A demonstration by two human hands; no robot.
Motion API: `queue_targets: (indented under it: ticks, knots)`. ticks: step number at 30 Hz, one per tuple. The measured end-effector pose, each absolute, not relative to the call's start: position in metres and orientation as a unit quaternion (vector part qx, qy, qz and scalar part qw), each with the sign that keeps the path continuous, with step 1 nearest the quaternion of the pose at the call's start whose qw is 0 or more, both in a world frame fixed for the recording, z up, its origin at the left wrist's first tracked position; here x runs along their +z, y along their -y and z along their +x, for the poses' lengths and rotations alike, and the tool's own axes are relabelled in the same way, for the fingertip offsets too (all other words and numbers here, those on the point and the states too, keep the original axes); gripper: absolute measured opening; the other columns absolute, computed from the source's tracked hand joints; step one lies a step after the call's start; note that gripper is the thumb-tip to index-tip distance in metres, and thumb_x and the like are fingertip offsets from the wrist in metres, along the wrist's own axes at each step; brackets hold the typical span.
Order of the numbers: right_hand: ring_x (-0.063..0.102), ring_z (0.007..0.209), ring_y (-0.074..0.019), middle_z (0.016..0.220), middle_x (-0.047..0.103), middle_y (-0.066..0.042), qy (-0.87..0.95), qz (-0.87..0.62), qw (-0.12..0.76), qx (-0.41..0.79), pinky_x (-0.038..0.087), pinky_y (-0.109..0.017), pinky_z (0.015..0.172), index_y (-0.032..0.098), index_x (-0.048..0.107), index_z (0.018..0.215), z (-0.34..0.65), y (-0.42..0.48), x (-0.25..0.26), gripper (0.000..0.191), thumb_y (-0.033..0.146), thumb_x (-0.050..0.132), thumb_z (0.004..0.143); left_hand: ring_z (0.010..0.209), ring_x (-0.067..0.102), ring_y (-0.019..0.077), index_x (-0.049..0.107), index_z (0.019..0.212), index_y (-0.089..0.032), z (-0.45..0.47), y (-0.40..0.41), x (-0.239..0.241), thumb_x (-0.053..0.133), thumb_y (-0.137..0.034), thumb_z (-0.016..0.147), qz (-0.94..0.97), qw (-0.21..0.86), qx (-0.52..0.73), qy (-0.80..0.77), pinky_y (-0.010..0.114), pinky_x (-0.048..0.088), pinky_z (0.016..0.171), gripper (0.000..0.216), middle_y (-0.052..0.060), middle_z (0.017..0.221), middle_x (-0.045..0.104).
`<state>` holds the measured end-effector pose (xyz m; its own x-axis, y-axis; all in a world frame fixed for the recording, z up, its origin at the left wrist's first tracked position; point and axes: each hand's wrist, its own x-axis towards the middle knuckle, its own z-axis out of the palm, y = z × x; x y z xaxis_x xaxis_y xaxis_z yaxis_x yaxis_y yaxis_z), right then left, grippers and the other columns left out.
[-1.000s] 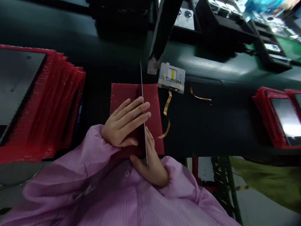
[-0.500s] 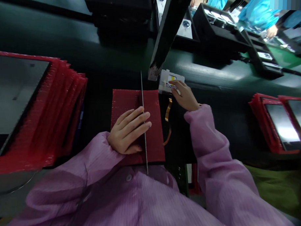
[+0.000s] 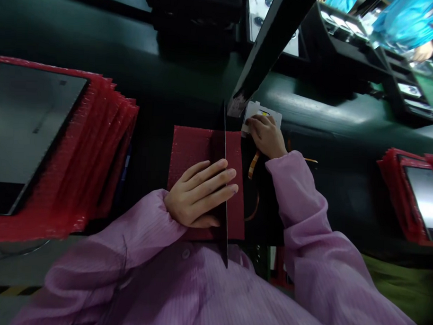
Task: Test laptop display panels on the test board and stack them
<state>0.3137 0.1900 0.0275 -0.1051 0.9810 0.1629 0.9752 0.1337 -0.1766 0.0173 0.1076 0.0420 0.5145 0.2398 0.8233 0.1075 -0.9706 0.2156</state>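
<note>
My left hand (image 3: 200,194) holds a thin dark panel (image 3: 225,182) upright on its edge, fingers stretched flat against its left face and thumb below. The panel stands on a red bubble-wrap sheet (image 3: 188,147) lying on the dark green bench. My right hand (image 3: 265,134) reaches forward and rests, fingers curled, on a small white module (image 3: 256,110) with a yellow label. An orange flex cable (image 3: 253,164) trails from the module toward me, beside the red sheet.
A stack of red bubble-wrap sleeves with a dark screen (image 3: 29,123) on top fills the left. More red-wrapped screens (image 3: 410,193) lie at the right edge. A black post (image 3: 266,45) slants down above the module. Black trays (image 3: 341,39) and a person in blue (image 3: 409,22) are at the back.
One second ago my right hand was under the panel's near end. It let go, reached forward to the white module, and now covers more of it. My left hand keeps the panel upright.
</note>
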Motion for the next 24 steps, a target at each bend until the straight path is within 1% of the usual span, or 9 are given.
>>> queue_targets:
  ticks: [4,8,12,15,18,19,21,23,24]
  knots:
    - [0.046,0.122,-0.0219,0.133,0.054,-0.006,0.741,-0.665,0.094,0.011,0.044,-0.043,0.111,0.021,0.061,0.128,0.312,-0.190,0.031,0.045,0.034,0.032,0.096,0.144,0.034,0.0272,0.052,0.133,-0.010,0.017,-0.106,0.043,0.027,-0.051,0.101,0.871,0.077,0.474,-0.104,0.044,0.035,0.117,0.058,0.016,0.132,0.060]
    - [0.048,0.121,-0.0229,0.131,0.051,-0.010,0.732,-0.675,0.094,0.007,0.048,-0.043,0.105,0.020,0.064,0.124,0.310,-0.191,0.033,0.045,0.034,0.033,0.095,0.144,0.035,0.0271,0.051,0.133,-0.009,0.016,-0.106,0.044,0.025,-0.051,0.101,0.872,0.080,0.472,-0.105,0.044,0.035,0.116,0.059,0.016,0.134,0.058]
    - [0.051,0.118,-0.0212,0.134,0.048,-0.012,0.732,-0.675,0.094,0.018,0.048,-0.043,0.106,0.019,0.064,0.121,0.309,-0.192,0.033,0.043,0.036,0.035,0.094,0.144,0.034,0.0268,0.050,0.135,-0.011,0.017,-0.106,0.044,0.025,-0.052,0.101,0.871,0.076,0.473,-0.107,0.043,0.035,0.116,0.059,0.016,0.136,0.057]
    - [0.050,0.126,-0.0252,0.144,0.041,-0.015,0.730,-0.679,0.074,0.022,0.045,-0.049,0.111,0.017,0.053,0.136,0.303,-0.189,0.045,0.050,0.038,0.038,0.094,0.144,0.034,0.0271,0.050,0.134,-0.009,0.017,-0.106,0.044,0.025,-0.053,0.101,0.869,0.078,0.478,-0.104,0.043,0.034,0.117,0.061,0.018,0.135,0.058]
    - [0.047,0.132,-0.0261,0.143,0.044,-0.014,0.738,-0.664,0.117,0.025,0.042,-0.048,0.115,0.016,0.043,0.145,0.286,-0.177,0.076,0.058,0.042,0.043,0.093,0.144,0.035,0.0265,0.050,0.135,-0.011,0.017,-0.107,0.044,0.024,-0.053,0.101,0.869,0.074,0.477,-0.108,0.042,0.034,0.117,0.060,0.016,0.137,0.057]
    - [0.051,0.128,-0.0236,0.140,0.048,-0.013,0.744,-0.651,0.143,0.043,0.044,-0.045,0.114,0.017,0.045,0.143,0.279,-0.171,0.089,0.057,0.044,0.043,0.093,0.144,0.035,0.0266,0.050,0.135,-0.011,0.017,-0.107,0.044,0.024,-0.053,0.101,0.870,0.073,0.476,-0.108,0.042,0.034,0.117,0.060,0.016,0.137,0.057]
    - [0.062,0.106,-0.0150,0.123,0.060,-0.008,0.750,-0.622,0.182,0.129,0.053,-0.035,0.100,0.021,0.051,0.138,0.261,-0.157,0.114,0.054,0.050,0.041,0.094,0.144,0.034,0.0276,0.050,0.134,-0.009,0.017,-0.106,0.044,0.025,-0.053,0.101,0.870,0.074,0.476,-0.104,0.043,0.034,0.116,0.060,0.017,0.137,0.056]
    - [0.063,0.079,-0.0079,0.096,0.067,-0.004,0.734,-0.599,0.203,0.247,0.057,-0.026,0.080,0.022,0.045,0.142,0.243,-0.143,0.133,0.061,0.057,0.037,0.093,0.144,0.034,0.0283,0.051,0.133,-0.008,0.017,-0.106,0.043,0.025,-0.053,0.101,0.870,0.080,0.477,-0.100,0.044,0.034,0.116,0.061,0.018,0.136,0.057]
    - [0.060,0.069,-0.0057,0.083,0.067,-0.002,0.726,-0.590,0.205,0.288,0.056,-0.023,0.073,0.022,0.040,0.146,0.235,-0.138,0.140,0.066,0.060,0.037,0.092,0.144,0.034,0.0283,0.051,0.133,-0.008,0.018,-0.106,0.043,0.025,-0.053,0.100,0.870,0.084,0.476,-0.100,0.044,0.034,0.116,0.061,0.019,0.136,0.057]
